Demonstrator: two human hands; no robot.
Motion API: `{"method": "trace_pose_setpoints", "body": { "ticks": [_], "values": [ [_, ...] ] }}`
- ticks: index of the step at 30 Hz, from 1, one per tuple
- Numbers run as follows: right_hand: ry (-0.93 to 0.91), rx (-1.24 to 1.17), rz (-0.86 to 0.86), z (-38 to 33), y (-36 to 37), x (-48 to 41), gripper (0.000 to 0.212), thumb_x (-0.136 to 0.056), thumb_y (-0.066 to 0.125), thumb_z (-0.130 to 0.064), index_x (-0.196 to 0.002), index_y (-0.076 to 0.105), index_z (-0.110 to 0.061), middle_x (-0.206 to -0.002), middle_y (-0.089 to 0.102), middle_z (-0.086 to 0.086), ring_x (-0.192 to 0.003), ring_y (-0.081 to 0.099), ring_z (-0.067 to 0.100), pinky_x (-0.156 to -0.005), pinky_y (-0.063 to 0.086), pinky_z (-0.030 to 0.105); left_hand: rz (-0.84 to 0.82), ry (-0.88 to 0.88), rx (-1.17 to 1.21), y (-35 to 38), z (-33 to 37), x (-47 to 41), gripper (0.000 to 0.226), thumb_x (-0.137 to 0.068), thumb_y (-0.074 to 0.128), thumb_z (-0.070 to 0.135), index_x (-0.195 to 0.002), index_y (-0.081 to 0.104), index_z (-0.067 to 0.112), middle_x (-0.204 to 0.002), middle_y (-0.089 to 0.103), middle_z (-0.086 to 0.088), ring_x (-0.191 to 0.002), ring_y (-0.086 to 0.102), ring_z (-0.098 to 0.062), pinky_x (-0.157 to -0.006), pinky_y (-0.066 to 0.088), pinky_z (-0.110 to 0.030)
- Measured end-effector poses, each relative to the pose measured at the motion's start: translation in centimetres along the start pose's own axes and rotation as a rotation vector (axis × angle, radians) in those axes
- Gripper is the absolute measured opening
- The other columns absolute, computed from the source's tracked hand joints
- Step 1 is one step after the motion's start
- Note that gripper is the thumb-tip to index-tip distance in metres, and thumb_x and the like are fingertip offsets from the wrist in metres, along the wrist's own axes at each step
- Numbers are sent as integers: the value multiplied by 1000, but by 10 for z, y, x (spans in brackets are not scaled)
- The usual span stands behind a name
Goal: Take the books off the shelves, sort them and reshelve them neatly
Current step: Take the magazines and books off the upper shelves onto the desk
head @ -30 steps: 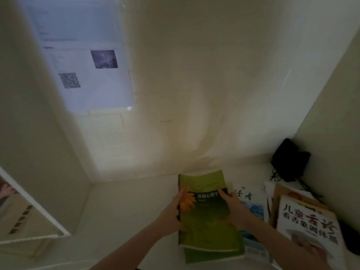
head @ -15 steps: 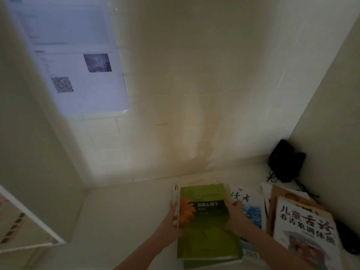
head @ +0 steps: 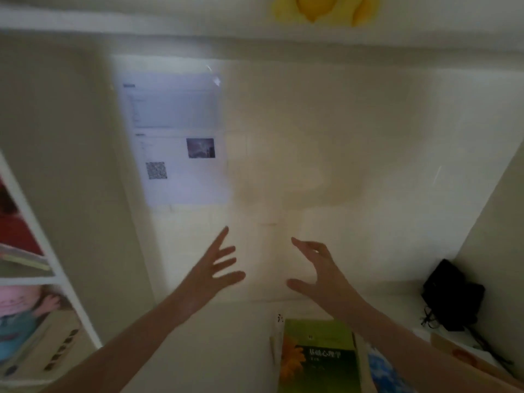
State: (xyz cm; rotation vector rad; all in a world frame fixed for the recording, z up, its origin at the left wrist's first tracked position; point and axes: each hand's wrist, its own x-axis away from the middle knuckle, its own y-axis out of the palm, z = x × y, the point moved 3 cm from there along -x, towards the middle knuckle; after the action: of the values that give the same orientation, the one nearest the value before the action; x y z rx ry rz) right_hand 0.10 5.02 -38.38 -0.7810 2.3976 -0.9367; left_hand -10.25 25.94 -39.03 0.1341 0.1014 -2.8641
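While both hands hang in the air before the pale wall (head: 354, 131), neither has hold of anything. My left hand (head: 211, 275) is spread wide, its fingers straight and fanned upward. My right hand (head: 320, 275) is open too, with the fingers loosely bent and the thumb reaching toward the left hand. A clear gap lies between the two.

Below them, the green book (head: 320, 361) lies flat and face up on the light ledge (head: 221, 341). Its cover shows an orange flower at the left and a dark band with pale characters. My right forearm passes over its upper right corner. A white book (head: 276, 333) peeks out along its left edge, so the green one seems to lie on top of it. Just beside it on the right is a blue-and-white book (head: 381, 373), and further right a tan book (head: 465, 355), both partly hidden by my arm.

A black object (head: 450, 296) with a trailing cord sits in the right corner. On the wall hangs a printed sheet (head: 181, 114) with a QR code (head: 156, 170) and a small dark photo. A yellow shape (head: 314, 7) shows at the top edge. At far left a white shelf frame (head: 56, 276) holds blurred covers that I cannot read.
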Motion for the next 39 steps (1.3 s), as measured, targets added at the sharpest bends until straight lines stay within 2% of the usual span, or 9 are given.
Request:
{"method": "trace_pose_setpoints", "body": {
  "ticks": [4, 8, 12, 17, 21, 24, 28, 35, 39],
  "values": [
    [-246, -135, 31, -88, -16, -22, 72, -84, 71, -30, -144, 33, -38, -131, 38, -16, -119, 38, -6, -98, 27, 2, 153, 210, -1, -43, 92, 17, 95, -59, 82, 24, -138, 34, 44, -131, 55, 0, -114, 60, -13, -92, 50, -23],
    [-475, -316, 76, -178, -37, -37, 68, -81, 73, -28, -140, 40, -37, -127, 47, -19, -114, 50, -3, -98, 42, 16, 265, 419, -91, -73, 174, 48, 91, -59, 84, 36, -135, 36, 53, -126, 60, 4, -112, 62, -14, -93, 51, -40],
    [-708, -383, 66, -263, -55, -40, 65, -83, 70, -28, -140, 41, -32, -130, 50, -11, -111, 57, 1, -96, 48, 20, 360, 588, -190, -95, 237, 79, 81, -76, 66, 19, -140, 26, 49, -123, 59, 5, -109, 62, -8, -89, 54, -31],
    [-902, -403, 138, -345, -74, -65, 60, -87, 68, -12, -141, 43, -23, -129, 52, -1, -106, 59, 7, -93, 47, 17, 454, 638, -197, -140, 288, 98, 83, -77, 75, 33, -140, 25, 53, -123, 61, -1, -114, 60, -13, -89, 53, -32],
    [-820, -249, 123, -384, -81, -112, 69, -85, 71, -16, -145, 37, -26, -136, 50, 1, -119, 51, 17, -82, 38, 6, 429, 518, -71, -165, 302, 95, 112, -52, 87, 43, -142, 21, 52, -123, 62, -6, -111, 63, -18, -82, 56, -32],
    [-719, 48, 64, -394, -77, -141, 92, -82, 72, -37, -151, 12, -38, -148, 42, 3, -134, 41, 17, -106, 36, 30, 441, 455, -55, -172, 302, 93, 107, -66, 81, 28, -146, 13, 47, -134, 54, -9, -115, 59, -22, -86, 53, -37],
    [-604, 225, -57, -393, -69, -154, 107, -80, 71, -48, -150, -9, -40, -134, 54, 14, -119, 54, 25, -103, 41, 38, 446, 410, -69, -175, 301, 90, 97, -75, 70, 23, -146, 8, 48, -134, 53, -9, -113, 60, -24, -93, 50, -41],
    [-769, 142, 80, -399, -69, -135, 101, -76, 74, -11, -153, 11, -29, -101, 68, -8, -79, 55, 9, -87, 49, 33, 397, 369, -121, -169, 296, 81, 97, -76, 68, 29, -143, 3, 54, -128, 57, -1, -110, 62, -18, -87, 54, -33],
    [-876, 225, 181, -404, -62, -109, 89, -81, 63, -8, -152, 13, -32, -105, 68, -12, -82, 51, 6, -81, 49, 33, 428, 415, -112, -164, 298, 78, 88, -87, 62, 22, -145, 2, 51, -125, 57, 1, -108, 63, -18, -85, 55, -33]
  ]
}}
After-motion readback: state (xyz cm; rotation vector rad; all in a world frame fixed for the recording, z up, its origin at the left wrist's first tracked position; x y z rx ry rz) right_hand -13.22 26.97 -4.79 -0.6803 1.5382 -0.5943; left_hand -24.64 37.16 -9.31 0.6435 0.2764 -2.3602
